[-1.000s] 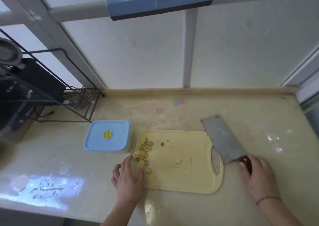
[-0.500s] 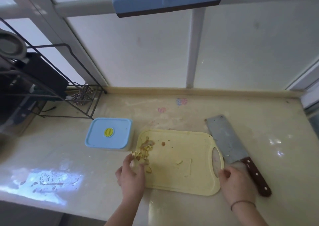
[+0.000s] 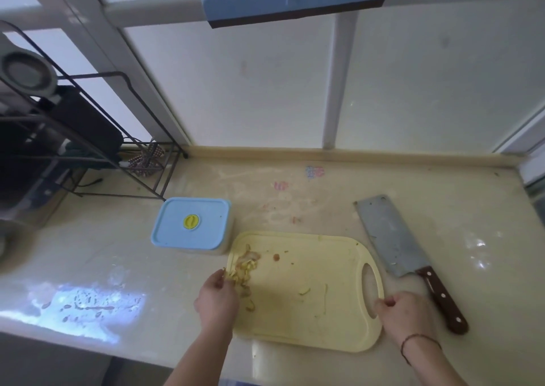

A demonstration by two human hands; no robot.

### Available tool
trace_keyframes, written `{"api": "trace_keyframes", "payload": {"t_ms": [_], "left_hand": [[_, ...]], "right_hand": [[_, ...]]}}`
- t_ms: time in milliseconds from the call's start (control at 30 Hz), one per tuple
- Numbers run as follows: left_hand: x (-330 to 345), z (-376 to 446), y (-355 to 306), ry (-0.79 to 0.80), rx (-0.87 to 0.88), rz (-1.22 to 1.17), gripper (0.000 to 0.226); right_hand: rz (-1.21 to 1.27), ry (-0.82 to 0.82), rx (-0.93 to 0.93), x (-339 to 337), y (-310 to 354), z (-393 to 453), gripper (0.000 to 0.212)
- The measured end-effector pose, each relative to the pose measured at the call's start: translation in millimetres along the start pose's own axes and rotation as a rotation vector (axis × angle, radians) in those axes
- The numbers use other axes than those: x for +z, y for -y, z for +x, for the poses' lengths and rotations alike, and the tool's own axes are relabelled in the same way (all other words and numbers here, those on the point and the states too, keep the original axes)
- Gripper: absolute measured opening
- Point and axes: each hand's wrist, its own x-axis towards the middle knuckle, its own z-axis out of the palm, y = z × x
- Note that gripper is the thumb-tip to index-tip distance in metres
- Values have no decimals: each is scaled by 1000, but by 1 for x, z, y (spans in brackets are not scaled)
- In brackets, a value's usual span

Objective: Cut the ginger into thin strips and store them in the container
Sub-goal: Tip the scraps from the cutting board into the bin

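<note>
On the yellow cutting board [image 3: 306,297], ginger strips [image 3: 244,270] lie piled at its 9 o'clock edge. The left hand [image 3: 216,300] pinches some. The right hand [image 3: 405,316] grips the board's handle end at 3 o'clock. The lidded container [image 3: 191,223] sits at 11 o'clock on the table [image 3: 88,253], the cleaver [image 3: 395,244] at 2 o'clock.

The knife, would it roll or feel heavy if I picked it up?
The knife lies flat on the counter, so it probably won't roll. Its broad metal blade looks heavy against the slim handle, so it would likely tip blade-down.
</note>
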Motion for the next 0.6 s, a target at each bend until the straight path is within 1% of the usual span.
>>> {"api": "trace_keyframes", "payload": {"t_ms": [100,200,267,333,433,533,600], "left_hand": [[-10,-4,5,-43,-28,-104,33],[-16,-9,11,-61,-35,-173,30],[-17,-13,15,-54,-27,-209,27],[-19,-17,18,-60,-23,-246,27],[-25,-23,23,-70,-34,-292,23],[-30,-30,31,-64,-30,-304,19],[-31,-35,38,-62,-27,-318,17]], "right_hand": [[36,18,-27,2,-3,-8,25],[226,54,5,0,-8,-9,21],[371,110,41,1,-12,-6,17],[485,173,49,4,-18,-4,19],[570,239,35,10,-32,-3,16],[612,267,13,14,-39,-6,15],[763,293,17,16,-37,-10,17]]}}
